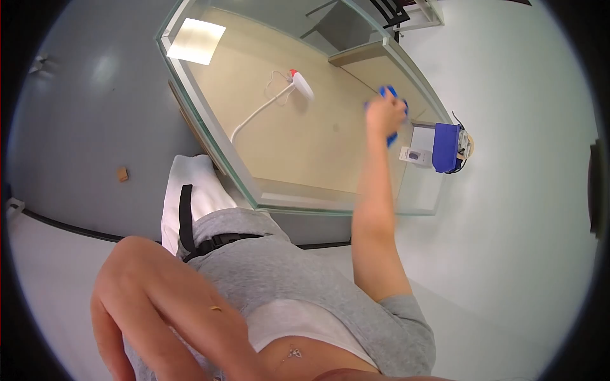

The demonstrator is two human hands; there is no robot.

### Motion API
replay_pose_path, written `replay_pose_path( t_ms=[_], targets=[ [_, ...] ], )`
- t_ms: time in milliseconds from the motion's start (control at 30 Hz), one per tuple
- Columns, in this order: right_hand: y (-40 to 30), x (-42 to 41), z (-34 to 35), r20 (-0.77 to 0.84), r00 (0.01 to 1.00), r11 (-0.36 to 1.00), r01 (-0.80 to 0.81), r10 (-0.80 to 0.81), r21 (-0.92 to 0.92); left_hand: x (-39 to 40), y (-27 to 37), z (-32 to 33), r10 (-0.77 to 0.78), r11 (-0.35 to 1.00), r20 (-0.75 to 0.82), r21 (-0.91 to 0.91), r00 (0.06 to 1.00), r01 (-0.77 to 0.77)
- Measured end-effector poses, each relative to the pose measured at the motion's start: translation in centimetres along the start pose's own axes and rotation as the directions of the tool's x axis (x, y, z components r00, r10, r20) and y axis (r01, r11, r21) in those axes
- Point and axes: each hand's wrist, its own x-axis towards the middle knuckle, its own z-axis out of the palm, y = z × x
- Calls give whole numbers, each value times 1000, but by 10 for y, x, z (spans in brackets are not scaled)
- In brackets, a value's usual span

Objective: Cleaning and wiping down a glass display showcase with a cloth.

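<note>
My right hand (pixel 383 112), blurred, grips a crumpled blue cloth (pixel 391 139) over the right part of a glass display case (pixel 257 202). The case has a beige panel (pixel 305 152) inside. A white gooseneck lamp (pixel 302 85) with a thin cable shows within the case's outline, left of the cloth. Very near the camera, my left hand (pixel 162 281) fills the lower left with bent fingers and a gold ring. Its fingertips run out of the frame, so what it touches is hidden.
A blue bin (pixel 445 147) holding a tape roll and cables stands at the case's right corner, beside a small printed card (pixel 413 156). A bright square reflection (pixel 196 41) lies on the glass. Beyond are a dark chair (pixel 340 26) and a small brown block (pixel 122 174) on the grey floor.
</note>
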Motion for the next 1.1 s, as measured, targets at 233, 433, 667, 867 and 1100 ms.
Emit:
replay_pose_path(
  t_ms=[233, 433, 667, 867, 1100],
  targets=[
    [-181, -137, -105, -357, 551, 345, 795, -754, 499, 1, 4, 14, -51, 998, -149, -31, 988, 47],
    [-118, -106, -81, -510, 304, 3, 861, -805, 509, -11, 28, 12, -49, 985, -8, 166, 999, 50],
    [4, 97, 51, 27, 988, 974, 144, -151, 177, -32, 40, 17, 60, 948, -106, 318, 993, -24],
    [-141, 131, 40, 71, 916, 887, 359, -394, 289, -58, 44, 23, 67, 928, -91, 372, 994, -28],
    [-289, -44, -44, -526, 457, 174, 848, -717, 501, -33, 32, 9, 125, 934, -116, 349, 985, -77]
  ],
)
